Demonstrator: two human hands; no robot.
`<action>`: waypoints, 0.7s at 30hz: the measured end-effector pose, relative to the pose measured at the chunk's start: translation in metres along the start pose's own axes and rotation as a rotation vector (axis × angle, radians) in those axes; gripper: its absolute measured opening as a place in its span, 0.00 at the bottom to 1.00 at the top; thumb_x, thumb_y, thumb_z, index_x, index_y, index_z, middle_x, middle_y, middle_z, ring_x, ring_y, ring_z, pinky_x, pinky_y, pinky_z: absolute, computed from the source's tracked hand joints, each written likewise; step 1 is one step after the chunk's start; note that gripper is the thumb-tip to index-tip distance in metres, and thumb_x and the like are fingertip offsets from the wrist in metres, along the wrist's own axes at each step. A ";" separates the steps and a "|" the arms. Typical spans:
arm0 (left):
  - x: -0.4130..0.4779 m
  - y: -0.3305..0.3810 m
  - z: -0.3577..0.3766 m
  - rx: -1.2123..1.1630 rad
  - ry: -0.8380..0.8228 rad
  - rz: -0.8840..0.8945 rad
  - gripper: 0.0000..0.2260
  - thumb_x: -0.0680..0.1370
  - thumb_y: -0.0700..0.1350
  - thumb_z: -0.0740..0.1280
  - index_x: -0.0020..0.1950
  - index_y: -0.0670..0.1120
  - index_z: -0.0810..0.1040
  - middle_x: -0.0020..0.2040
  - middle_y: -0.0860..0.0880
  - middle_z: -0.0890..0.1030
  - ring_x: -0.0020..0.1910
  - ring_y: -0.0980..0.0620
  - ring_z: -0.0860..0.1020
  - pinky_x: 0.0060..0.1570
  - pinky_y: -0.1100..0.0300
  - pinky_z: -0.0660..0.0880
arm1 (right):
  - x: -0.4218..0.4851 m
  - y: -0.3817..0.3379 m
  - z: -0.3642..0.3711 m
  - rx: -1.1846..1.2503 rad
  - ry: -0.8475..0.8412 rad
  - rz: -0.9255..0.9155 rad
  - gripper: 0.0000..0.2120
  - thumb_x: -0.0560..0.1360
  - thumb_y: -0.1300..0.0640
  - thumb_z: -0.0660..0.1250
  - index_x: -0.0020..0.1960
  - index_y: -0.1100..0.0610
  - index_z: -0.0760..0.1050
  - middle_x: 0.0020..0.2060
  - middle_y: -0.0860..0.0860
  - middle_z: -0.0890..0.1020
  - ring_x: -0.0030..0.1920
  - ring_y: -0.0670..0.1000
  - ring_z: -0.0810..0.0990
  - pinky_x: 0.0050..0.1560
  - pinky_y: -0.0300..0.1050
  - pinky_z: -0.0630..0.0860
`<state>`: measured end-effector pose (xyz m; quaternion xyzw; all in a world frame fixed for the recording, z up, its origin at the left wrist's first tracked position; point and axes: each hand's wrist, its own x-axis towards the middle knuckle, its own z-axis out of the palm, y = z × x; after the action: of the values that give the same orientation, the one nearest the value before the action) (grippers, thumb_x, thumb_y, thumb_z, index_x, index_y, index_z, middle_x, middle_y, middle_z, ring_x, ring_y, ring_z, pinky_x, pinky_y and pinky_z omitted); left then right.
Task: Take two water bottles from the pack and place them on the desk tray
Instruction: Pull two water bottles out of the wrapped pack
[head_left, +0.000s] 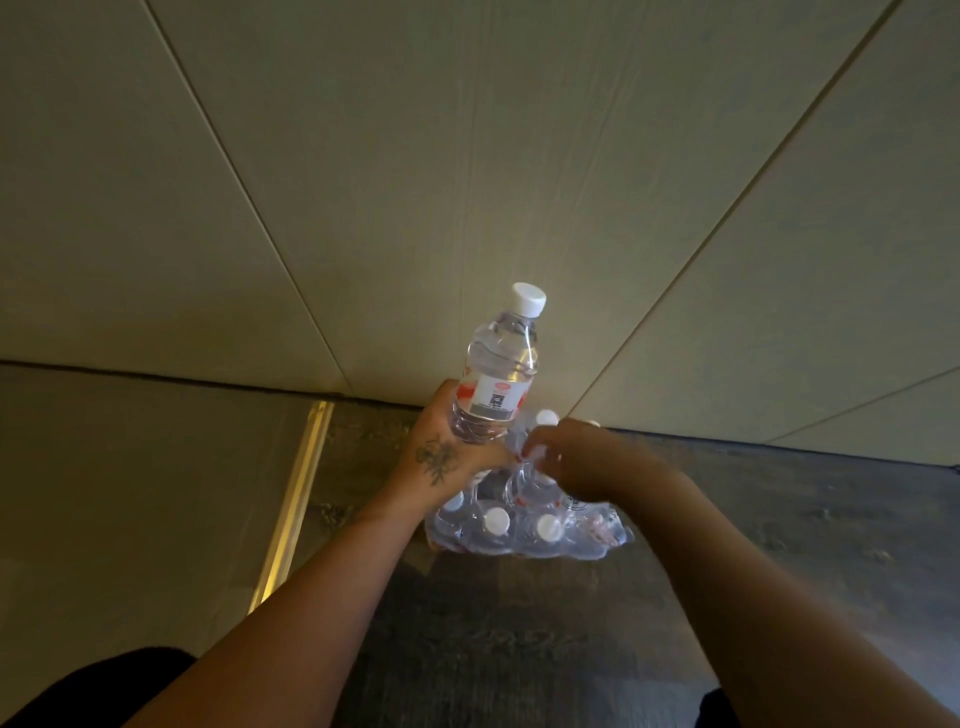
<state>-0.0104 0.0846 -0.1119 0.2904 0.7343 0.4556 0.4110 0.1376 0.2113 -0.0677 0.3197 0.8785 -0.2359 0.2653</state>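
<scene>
Left hand (447, 457): clenched round the lower body of one water bottle (500, 371), lifted clear of the pack and tilted slightly right, white cap (529, 299) on top; grip low, below the label.

Right hand (566, 457): down among the bottles at the far side of the pack, fingers curled in the torn wrap (597, 530); grasp on a second bottle (524, 483) likely but blurred, cannot tell for certain.

Pack (519, 530): on the dark floor (519, 649) against the pale wall panels (467, 182), shrink film still round several capped bottles; near row visible, rest hidden under the hands.

Desk tray: nowhere in view; no surface in view either; both bottles yet to travel.

Stage, as judged: first bottle out, second one being worked free.

Risk, held bottle: low one-handed grip on smooth, ribbed plastic; top-heavy lean possible, slip or drop onto the floor if attention goes to the other hand.

Risk, second bottle: film clinging to the neck; hard pull apt to drag or tip the whole pack, or snap free suddenly and knock neighbours over.

Risk, carrying: one bottle per hand, no spare hand for steadying; squeeze too tight and thin walls buckle.
</scene>
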 end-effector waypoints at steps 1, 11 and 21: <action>-0.001 0.001 0.000 0.000 0.003 -0.008 0.35 0.61 0.51 0.88 0.64 0.60 0.76 0.56 0.58 0.85 0.54 0.62 0.83 0.48 0.62 0.76 | 0.003 0.002 0.010 -0.036 0.017 0.020 0.15 0.84 0.52 0.66 0.70 0.49 0.78 0.70 0.55 0.77 0.66 0.56 0.80 0.68 0.55 0.79; -0.007 0.011 -0.001 -0.043 -0.028 -0.070 0.37 0.56 0.55 0.83 0.62 0.65 0.74 0.59 0.58 0.83 0.58 0.55 0.82 0.59 0.49 0.79 | 0.021 0.005 0.048 0.036 0.190 0.164 0.14 0.80 0.55 0.72 0.65 0.54 0.78 0.62 0.54 0.83 0.58 0.54 0.85 0.61 0.51 0.83; -0.003 0.016 -0.005 -0.139 -0.063 -0.125 0.37 0.64 0.41 0.83 0.69 0.58 0.76 0.57 0.54 0.86 0.57 0.52 0.84 0.51 0.52 0.80 | -0.042 -0.003 -0.096 0.215 0.287 0.162 0.09 0.68 0.55 0.82 0.46 0.49 0.86 0.34 0.44 0.84 0.34 0.45 0.85 0.41 0.43 0.82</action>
<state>-0.0127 0.0870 -0.0949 0.2291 0.7041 0.4698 0.4806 0.1328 0.2472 0.0307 0.4463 0.8484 -0.2583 0.1196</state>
